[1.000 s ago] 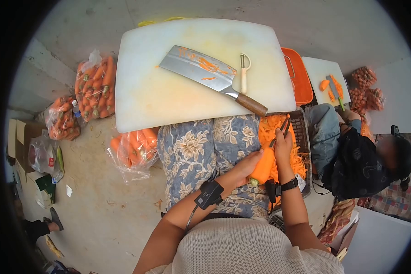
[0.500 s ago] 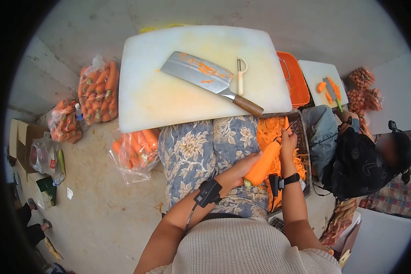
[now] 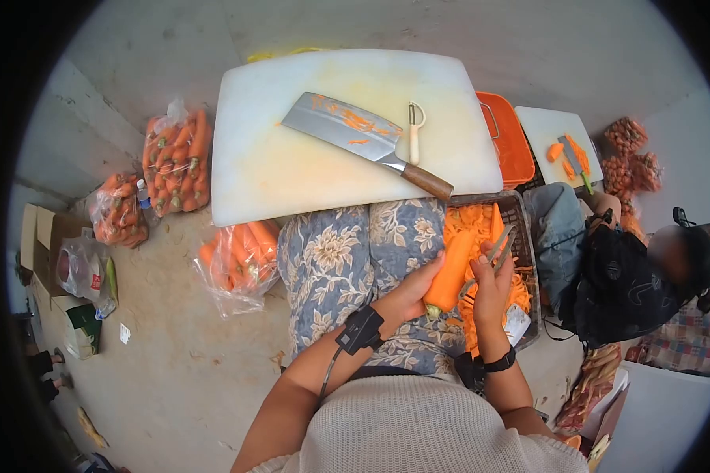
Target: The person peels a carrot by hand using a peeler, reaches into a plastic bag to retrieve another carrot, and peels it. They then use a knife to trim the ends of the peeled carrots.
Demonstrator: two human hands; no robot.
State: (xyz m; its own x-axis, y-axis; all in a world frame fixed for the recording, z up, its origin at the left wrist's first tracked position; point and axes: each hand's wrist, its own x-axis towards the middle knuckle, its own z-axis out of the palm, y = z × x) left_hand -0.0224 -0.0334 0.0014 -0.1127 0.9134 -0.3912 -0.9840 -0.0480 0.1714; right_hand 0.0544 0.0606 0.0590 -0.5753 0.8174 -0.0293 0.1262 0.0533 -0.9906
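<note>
A thick peeled carrot is gripped in my left hand, its stem end toward me over my right thigh. My right hand is closed on a metal peeler, which points up and away, a little right of the carrot and apart from it. Below both hands, orange peelings fill a dark plastic crate. In front of my knees a white cutting board bears a cleaver with carrot bits on its blade and a white-handled peeler.
Bags of carrots stand on the floor at left, one bag beside my left leg. An orange bin is beyond the crate. At right sits another person, near a smaller board with a green-handled knife.
My right hand has moved back toward me and turned, bringing the peeler away from the carrot's far end. The left hand still holds the carrot, now tilted more upright in view.
</note>
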